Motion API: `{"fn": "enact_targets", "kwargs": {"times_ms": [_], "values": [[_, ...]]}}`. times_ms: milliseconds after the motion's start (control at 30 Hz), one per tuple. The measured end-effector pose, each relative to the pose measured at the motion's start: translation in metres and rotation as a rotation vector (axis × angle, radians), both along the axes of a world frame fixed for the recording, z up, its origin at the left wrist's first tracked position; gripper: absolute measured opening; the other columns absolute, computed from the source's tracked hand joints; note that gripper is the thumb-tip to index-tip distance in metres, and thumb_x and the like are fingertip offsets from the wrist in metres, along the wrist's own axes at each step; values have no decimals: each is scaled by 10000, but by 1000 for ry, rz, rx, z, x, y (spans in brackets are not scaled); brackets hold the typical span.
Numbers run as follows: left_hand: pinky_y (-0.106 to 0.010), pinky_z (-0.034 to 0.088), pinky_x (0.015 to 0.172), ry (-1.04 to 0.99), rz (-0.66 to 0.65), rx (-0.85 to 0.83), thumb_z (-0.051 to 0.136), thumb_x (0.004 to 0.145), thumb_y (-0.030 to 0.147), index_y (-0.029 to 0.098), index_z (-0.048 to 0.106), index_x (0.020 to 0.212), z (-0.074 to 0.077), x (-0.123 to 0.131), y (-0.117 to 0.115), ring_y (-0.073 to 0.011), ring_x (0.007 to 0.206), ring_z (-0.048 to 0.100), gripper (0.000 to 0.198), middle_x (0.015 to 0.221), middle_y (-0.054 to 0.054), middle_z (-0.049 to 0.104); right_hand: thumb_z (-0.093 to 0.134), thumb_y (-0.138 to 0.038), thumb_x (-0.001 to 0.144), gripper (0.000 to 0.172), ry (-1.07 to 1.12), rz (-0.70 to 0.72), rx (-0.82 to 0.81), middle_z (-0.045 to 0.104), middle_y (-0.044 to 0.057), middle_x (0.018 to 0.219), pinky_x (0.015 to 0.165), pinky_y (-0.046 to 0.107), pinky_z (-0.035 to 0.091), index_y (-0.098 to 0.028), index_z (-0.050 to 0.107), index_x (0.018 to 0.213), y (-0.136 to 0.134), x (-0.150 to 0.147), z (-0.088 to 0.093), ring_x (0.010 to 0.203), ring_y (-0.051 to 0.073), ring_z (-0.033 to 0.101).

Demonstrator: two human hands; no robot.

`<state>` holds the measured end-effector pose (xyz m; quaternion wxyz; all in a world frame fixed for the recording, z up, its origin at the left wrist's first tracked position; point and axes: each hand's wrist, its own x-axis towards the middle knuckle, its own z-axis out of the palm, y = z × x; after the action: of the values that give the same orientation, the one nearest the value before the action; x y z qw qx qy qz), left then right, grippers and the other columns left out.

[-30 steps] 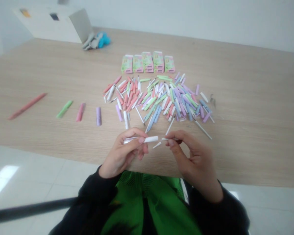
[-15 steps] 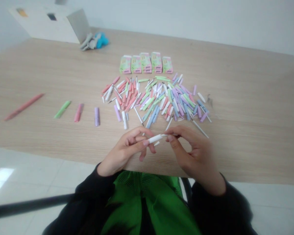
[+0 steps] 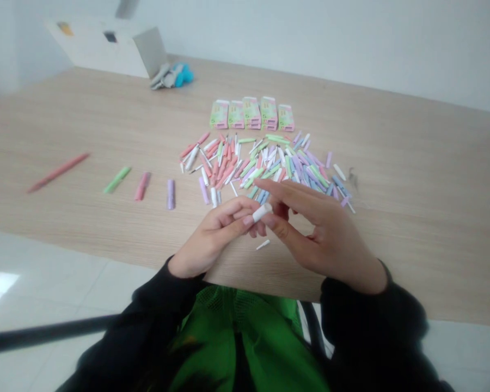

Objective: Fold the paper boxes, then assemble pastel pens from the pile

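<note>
We are pinching a short white plastic pen tube point(image 3: 263, 211) in our left hand point(image 3: 212, 239), just above the pale wooden desk point(image 3: 85, 218), so its end is facing our right hand point(image 3: 318, 234), which is grasping that tip beside the heap of pastel pen parts point(image 3: 265, 163)

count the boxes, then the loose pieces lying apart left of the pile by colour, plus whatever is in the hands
boxes: 5
red pen: 1
green piece: 1
pink piece: 1
purple piece: 1
white tube in the left hand: 1
total: 10
</note>
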<state>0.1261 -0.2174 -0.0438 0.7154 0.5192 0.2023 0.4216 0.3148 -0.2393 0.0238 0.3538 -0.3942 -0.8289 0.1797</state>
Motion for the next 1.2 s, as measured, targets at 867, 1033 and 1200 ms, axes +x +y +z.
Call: {"fn": "enact_targets", "kwargs": {"times_ms": [867,1033,1200], "values": [[-242,417,626,562,284,527,700,854,235,153,717,848,14,-2,70,-134,689,593,83,764,-25,682,722,-396,846,276,840,-20,-790,715,-6,799,779,355,592,-231,720,1067,63,1,-74,743,150,687],[-231,393,563,547,216,392,739,783,179,163,625,846,16,-12,69,-142,610,602,131,675,-1,668,668,-334,856,179,913,59,-969,728,9,811,779,340,582,-208,728,968,58,-12,-77,722,135,675],[-213,329,486,419,185,266,757,741,155,167,600,782,23,-23,73,-93,497,475,163,601,31,572,675,-249,843,152,993,56,-1067,730,10,814,738,284,570,-186,741,964,57,-15,-77,720,115,659]]}}
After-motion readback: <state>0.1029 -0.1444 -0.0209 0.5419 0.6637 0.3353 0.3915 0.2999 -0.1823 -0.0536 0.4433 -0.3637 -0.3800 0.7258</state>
